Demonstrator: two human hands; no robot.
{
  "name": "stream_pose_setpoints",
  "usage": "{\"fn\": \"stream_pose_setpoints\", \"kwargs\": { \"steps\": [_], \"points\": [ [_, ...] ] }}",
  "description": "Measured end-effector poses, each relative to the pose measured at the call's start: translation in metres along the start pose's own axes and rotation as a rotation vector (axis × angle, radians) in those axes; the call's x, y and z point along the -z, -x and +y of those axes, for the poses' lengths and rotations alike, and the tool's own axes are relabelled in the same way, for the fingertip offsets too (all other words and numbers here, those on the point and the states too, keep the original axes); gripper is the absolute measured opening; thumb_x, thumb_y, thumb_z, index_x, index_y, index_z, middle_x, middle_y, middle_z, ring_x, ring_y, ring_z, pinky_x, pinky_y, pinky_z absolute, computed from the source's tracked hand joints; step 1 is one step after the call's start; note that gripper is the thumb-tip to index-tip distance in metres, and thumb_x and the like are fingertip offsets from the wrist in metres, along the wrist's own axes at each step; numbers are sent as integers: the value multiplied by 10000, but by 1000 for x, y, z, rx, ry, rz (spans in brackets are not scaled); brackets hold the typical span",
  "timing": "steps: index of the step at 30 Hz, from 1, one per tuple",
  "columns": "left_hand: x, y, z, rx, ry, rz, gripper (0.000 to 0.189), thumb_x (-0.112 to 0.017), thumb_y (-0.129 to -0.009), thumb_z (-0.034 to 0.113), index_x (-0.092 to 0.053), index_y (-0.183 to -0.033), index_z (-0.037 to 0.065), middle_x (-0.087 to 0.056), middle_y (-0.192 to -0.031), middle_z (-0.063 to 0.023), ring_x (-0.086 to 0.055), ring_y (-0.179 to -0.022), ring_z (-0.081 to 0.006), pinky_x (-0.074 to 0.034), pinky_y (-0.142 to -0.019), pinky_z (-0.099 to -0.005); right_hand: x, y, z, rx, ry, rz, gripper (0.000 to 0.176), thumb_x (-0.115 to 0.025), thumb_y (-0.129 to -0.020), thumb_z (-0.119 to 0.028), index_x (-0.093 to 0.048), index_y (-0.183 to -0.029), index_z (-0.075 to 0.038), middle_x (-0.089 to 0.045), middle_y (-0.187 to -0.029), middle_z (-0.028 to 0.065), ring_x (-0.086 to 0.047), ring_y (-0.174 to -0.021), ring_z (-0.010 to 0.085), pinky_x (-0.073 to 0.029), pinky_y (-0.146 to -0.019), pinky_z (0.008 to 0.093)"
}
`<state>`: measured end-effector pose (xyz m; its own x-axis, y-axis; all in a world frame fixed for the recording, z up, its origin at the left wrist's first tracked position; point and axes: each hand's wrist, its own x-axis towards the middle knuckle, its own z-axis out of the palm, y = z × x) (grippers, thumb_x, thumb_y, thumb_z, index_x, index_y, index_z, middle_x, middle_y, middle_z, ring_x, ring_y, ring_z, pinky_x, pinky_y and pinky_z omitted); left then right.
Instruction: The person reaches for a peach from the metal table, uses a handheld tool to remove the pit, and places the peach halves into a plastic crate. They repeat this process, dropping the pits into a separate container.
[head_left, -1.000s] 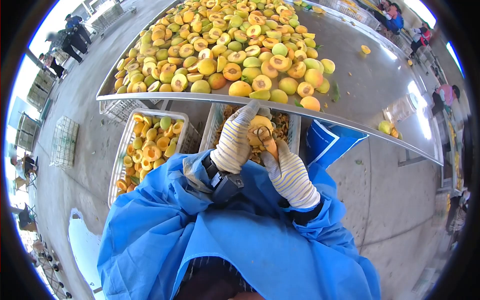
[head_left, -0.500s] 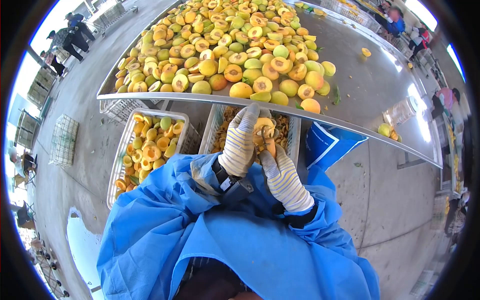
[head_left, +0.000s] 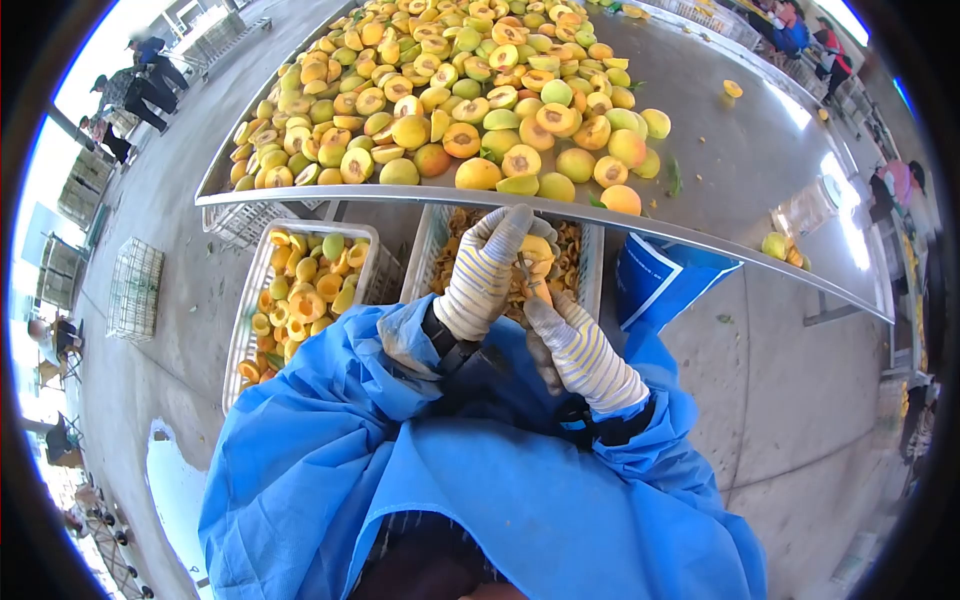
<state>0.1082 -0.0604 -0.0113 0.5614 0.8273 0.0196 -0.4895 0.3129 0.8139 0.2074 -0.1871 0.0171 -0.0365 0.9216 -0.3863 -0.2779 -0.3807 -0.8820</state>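
My left hand [head_left: 482,275], in a striped knit glove, is closed around a yellow peach half [head_left: 538,250] just beyond the table's near edge. My right hand [head_left: 578,350], gloved the same way, grips a small pitting tool [head_left: 539,288] with an orange-tan handle. The tool's metal end is at the fruit, partly hidden by the left fingers. Beneath both hands stands a crate [head_left: 593,265] with brownish scraps or pits in it. A large pile of halved and whole peaches [head_left: 460,140] covers much of the metal table [head_left: 700,150].
At lower left a white crate [head_left: 240,345] holds pitted peach halves. A blue bag [head_left: 655,275] hangs or stands under the table edge at right. On the table's right lie a clear plastic jar [head_left: 805,208] and some fruit [head_left: 775,245]. Other people are in the background.
My right hand has shifted slightly down and right, and its wrist has turned. The tool has tilted with it. My left hand stays nearly in place, still around the peach half.
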Motion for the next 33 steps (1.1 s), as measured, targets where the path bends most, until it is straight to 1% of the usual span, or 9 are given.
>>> {"fn": "stream_pose_setpoints", "kwargs": {
  "steps": [3,11,13,15,18,22,25,31,33],
  "points": [
    [5,-4,12,198,-45,-91,351,-678,-911,386,-684,-922,35,-696,-840,-79,-672,-738,-169,-550,-649,-288,4,6,-5,-106,-167,-91,460,-529,-931,-612,-522,-915,-152,-448,-590,-26,-433,-399,81,-346,-349,227],
    [9,-13,9,182,-171,-126,334,-683,-910,368,-691,-908,35,-701,-828,-76,-666,-693,-152,-531,-648,-265,9,-3,6,-141,-358,-147,443,-538,-934,-595,-537,-882,-155,-467,-582,-29,-438,-396,84,-326,-346,239],
    [5,-11,0,105,-141,-29,363,-666,-918,392,-685,-913,30,-701,-834,-86,-667,-686,-160,-547,-659,-282,1,-6,9,-133,-463,-122,441,-536,-937,-593,-546,-884,-155,-473,-582,-30,-443,-397,86,-317,-345,238],
    [7,-11,-7,63,-101,21,382,-659,-920,410,-682,-913,29,-698,-831,-89,-670,-696,-166,-556,-667,-291,-3,-5,11,-120,-338,-77,457,-542,-926,-608,-547,-885,-152,-468,-582,-31,-436,-394,90,-307,-346,236],
    [14,-13,4,276,-134,-123,398,-652,-921,427,-677,-907,29,-692,-822,-91,-670,-705,-175,-558,-663,-297,6,-1,5,-153,-194,-82,461,-554,-916,-614,-548,-886,-154,-462,-578,-31,-423,-387,90,-307,-347,234],
    [16,-14,9,307,-181,-170,420,-649,-918,448,-671,-918,28,-683,-806,-76,-659,-703,-161,-542,-649,-286,11,-4,6,-230,-388,-205,439,-542,-933,-591,-544,-890,-154,-453,-567,-31,-394,-368,87,-289,-341,233],
    [19,-14,-11,23,-176,-124,435,-648,-915,465,-667,-928,30,-678,-795,-64,-653,-700,-149,-542,-657,-283,2,1,2,-206,-307,-94,424,-508,-951,-584,-532,-892,-165,-451,-587,-27,-412,-407,96,-317,-364,246],
    [18,-12,5,268,118,-219,558,-630,-899,540,-633,-1108,23,-656,-1070,-86,-652,-871,-154,-543,-767,-291,9,-19,16,102,226,209,556,-557,-892,-648,-555,-1023,-108,-473,-611,3,-449,-429,130,-380,-386,279],
    [23,-11,-1,242,-55,-220,573,-615,-897,568,-657,-1052,17,-683,-987,-81,-656,-848,-149,-539,-767,-282,8,-25,30,181,282,234,552,-560,-890,-649,-549,-1024,-113,-463,-597,2,-443,-423,127,-367,-380,278]
  ]
}}
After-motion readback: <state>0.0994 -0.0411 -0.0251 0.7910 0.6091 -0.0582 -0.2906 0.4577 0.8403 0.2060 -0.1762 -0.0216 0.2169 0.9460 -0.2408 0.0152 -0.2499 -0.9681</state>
